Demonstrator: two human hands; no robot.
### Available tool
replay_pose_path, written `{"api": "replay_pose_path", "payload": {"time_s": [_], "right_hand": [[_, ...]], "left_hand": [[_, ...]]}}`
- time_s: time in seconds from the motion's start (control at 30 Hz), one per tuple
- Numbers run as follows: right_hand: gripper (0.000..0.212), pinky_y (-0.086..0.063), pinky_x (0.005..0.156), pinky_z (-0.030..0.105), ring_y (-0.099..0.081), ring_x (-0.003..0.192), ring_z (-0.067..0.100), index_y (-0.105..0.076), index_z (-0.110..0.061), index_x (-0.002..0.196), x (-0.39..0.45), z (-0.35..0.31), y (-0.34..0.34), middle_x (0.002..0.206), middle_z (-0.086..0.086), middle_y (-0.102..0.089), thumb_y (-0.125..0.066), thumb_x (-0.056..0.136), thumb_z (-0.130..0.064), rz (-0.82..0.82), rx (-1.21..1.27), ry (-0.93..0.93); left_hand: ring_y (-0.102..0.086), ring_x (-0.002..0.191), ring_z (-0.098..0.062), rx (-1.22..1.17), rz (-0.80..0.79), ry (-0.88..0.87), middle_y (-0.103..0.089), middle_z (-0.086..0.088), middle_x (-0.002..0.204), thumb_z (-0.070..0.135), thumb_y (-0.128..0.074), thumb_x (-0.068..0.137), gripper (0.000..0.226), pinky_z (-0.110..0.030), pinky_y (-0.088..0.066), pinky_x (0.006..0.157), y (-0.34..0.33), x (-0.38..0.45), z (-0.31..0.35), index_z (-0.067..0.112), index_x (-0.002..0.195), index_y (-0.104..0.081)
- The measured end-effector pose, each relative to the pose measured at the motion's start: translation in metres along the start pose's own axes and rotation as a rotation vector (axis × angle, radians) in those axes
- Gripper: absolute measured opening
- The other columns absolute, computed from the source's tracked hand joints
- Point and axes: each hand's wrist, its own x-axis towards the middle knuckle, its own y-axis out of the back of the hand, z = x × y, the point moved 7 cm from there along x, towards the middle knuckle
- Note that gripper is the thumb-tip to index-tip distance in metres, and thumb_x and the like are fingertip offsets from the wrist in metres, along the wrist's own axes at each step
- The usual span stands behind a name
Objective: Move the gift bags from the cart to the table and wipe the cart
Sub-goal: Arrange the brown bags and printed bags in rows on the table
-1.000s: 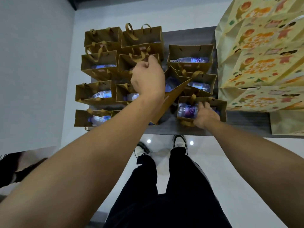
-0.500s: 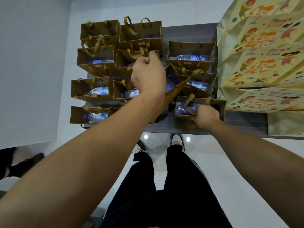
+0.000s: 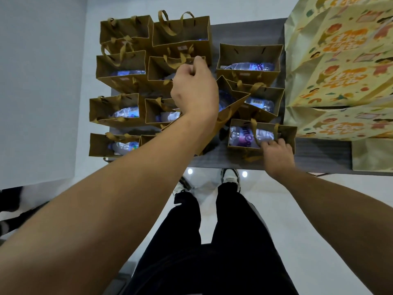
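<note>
Several small brown gift bags holding water bottles stand in rows on the grey tabletop. My left hand hovers over the middle of them as a fist. It grips the handles of a brown bag that hangs tilted under it, partly hidden by my forearm. At the near right my right hand pinches the ribbon handles of the nearest brown bag, which stands upright with a purple-labelled bottle inside.
Large pale yellow patterned bags crowd the right side of the tabletop. A white panel rises on the left. My legs and shoes stand on the glossy white floor just below the table's near edge.
My right hand has drawn back from inside the near-right bag to its front edge and taken its handles. My left hand stays nearly still over the tilted bag.
</note>
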Motion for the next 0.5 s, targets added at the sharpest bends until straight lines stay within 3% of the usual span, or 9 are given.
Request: {"api": "replay_pose_path", "payload": {"time_s": [0.13,0.3,0.4,0.5], "right_hand": [[0.034,-0.043,0.09,0.046,-0.054,0.109,0.04,-0.067,-0.007,0.122,0.001,-0.004,0.005,0.116,0.019,-0.065,-0.063,0.089,-0.013,0.121,0.179,-0.035],[0.029,-0.044,0.085,0.044,-0.052,0.1,0.039,-0.072,-0.006,0.112,-0.001,-0.005,0.027,0.106,0.019,-0.063,-0.064,0.084,-0.012,0.198,0.345,-0.127],[0.039,-0.045,0.089,0.043,-0.053,0.104,0.034,-0.064,-0.01,0.126,0.0,-0.005,0.041,0.112,0.015,-0.062,-0.062,0.088,-0.014,0.121,0.263,-0.166],[0.029,-0.048,0.09,0.041,-0.056,0.107,0.032,-0.063,-0.014,0.121,0.001,-0.006,0.049,0.116,0.014,-0.061,-0.06,0.093,-0.018,-0.042,0.139,-0.198]], "left_hand": [[-0.049,0.064,-0.005,0.003,0.004,0.009,-0.052,0.006,0.067,0.033,-0.051,0.104,0.033,-0.027,-0.039,0.062,-0.004,0.001,-0.002,0.02,0.073,-0.055],[-0.05,0.067,-0.006,0.022,-0.008,0.014,-0.054,0.006,0.069,0.036,-0.05,0.104,0.033,-0.028,-0.04,0.063,-0.006,0.001,-0.001,0.019,0.077,-0.058],[-0.051,0.069,-0.006,0.031,-0.018,0.027,-0.055,0.005,0.072,0.036,-0.05,0.104,0.031,-0.027,-0.039,0.062,-0.005,0.0,0.0,0.018,0.081,-0.061],[-0.051,0.066,-0.008,0.019,-0.034,0.031,-0.054,0.005,0.07,0.034,-0.05,0.103,0.03,-0.027,-0.041,0.062,-0.005,0.001,0.0,0.02,0.079,-0.06]]}}
